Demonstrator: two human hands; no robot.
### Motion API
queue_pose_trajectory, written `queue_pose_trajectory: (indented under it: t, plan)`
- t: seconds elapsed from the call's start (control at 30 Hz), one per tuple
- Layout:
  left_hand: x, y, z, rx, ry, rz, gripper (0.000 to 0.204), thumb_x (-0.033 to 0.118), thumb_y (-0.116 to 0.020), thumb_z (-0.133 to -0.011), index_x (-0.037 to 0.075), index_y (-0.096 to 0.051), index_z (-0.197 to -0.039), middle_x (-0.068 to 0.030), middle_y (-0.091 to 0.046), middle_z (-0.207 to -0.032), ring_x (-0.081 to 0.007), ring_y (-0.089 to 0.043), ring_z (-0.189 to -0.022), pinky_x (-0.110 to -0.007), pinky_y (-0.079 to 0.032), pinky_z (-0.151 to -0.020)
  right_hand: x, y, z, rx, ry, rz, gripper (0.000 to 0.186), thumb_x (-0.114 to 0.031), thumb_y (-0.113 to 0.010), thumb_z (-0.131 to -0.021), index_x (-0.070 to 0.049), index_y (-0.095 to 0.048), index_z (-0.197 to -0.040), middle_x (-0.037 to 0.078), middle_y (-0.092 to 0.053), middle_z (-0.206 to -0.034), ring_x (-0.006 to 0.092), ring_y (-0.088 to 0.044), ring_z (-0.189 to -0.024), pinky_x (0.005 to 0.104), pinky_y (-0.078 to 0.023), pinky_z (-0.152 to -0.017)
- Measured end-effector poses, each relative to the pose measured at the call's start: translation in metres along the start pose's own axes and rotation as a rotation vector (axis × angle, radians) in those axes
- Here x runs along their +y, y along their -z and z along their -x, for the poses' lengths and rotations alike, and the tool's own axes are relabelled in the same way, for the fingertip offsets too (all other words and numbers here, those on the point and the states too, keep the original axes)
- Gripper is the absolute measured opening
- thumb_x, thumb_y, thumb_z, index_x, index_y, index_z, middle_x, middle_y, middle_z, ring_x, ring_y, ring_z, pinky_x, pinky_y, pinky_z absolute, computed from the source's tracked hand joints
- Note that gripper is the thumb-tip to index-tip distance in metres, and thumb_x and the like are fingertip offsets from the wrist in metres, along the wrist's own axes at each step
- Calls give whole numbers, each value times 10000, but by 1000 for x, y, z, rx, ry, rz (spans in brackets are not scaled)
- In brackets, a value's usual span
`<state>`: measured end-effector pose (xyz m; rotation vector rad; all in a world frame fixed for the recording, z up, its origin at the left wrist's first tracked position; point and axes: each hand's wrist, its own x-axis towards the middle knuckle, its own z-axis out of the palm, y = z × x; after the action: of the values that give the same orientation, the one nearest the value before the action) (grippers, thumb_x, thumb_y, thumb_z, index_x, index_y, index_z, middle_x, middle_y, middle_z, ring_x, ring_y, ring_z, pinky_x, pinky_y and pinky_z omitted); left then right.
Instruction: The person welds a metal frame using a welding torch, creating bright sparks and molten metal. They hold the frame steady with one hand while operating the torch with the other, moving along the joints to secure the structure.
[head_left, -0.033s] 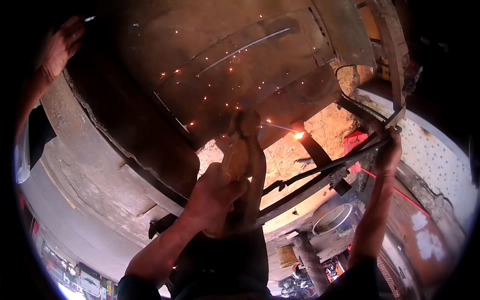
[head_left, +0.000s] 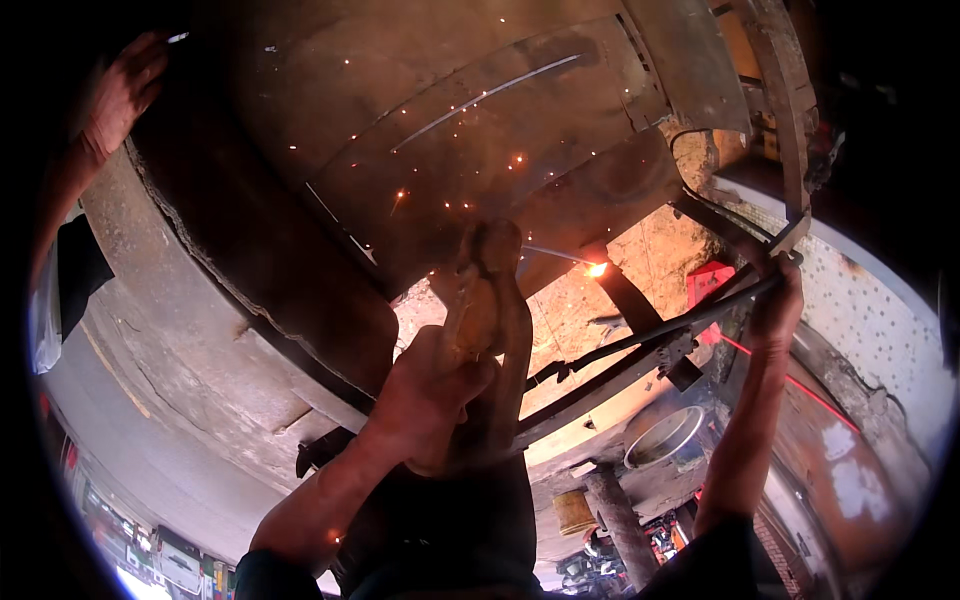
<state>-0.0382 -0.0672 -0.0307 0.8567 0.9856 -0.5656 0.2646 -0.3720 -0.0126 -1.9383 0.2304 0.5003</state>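
My left hand (head_left: 420, 395) is closed on a worn brown tool (head_left: 485, 280). A thin rod (head_left: 555, 252) runs rightward from the tool's head to a bright glowing point (head_left: 596, 269) at a dark metal strip (head_left: 632, 305). My right hand (head_left: 777, 305) grips a dark metal frame bar (head_left: 720, 305) at the right. Brown sheet metal (head_left: 560, 110) with scattered sparks fills the upper middle, with a light, lit surface (head_left: 640, 250) behind the openings below it.
Another person's hand (head_left: 120, 90) at the upper left holds something small and pale. A curved body panel (head_left: 190, 260) runs down the left. Below lie a round pan (head_left: 660, 438), a yellow bucket (head_left: 574, 512) and a thick pipe (head_left: 617, 525). A red object (head_left: 708, 280) sits right.
The scattered sparks have shifted and look slightly different. My hands, the tool and the metal pieces stay in the same places.
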Motion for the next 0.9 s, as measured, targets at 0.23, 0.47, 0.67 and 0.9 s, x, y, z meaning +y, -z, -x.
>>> queue_pose_trajectory:
  t: [0.23,0.47,0.67,0.9]
  plan:
    - [-2,-2,0,-29,25,-12,672,74,-640,-838,2,-264,-1390,-55,-586,-801,-104,-560,-582,-249,-478,-508,-11,-11,6,70,2,4,290,-251,-389,-893,-6,-540,-851,204,-666,-990,265,-571,-1043,366,-311,-1014]
    - [-4,-1,0,-39,30,-3,553,76,-643,-839,-31,-361,-1302,-55,-587,-805,-104,-562,-580,-248,-476,-516,-5,-1,1,-8,-1,-15,365,-267,-399,-926,36,-599,-969,210,-663,-1040,262,-545,-1125,362,-256,-1063]
    - [-5,-2,0,-32,11,-10,396,109,-662,-829,-33,-467,-1144,-58,-586,-797,-108,-569,-579,-250,-474,-511,-5,-2,2,30,5,-50,225,-263,-470,-908,-78,-503,-784,210,-665,-1022,277,-543,-1132,374,-262,-1046]
    - [-10,-4,0,-4,-34,47,319,183,-687,-808,1,-511,-1002,-51,-586,-752,-115,-583,-571,-271,-485,-490,2,12,-2,-83,121,1,207,-269,-490,-937,-69,-490,-881,227,-642,-1065,334,-577,-1094,452,-306,-1039]
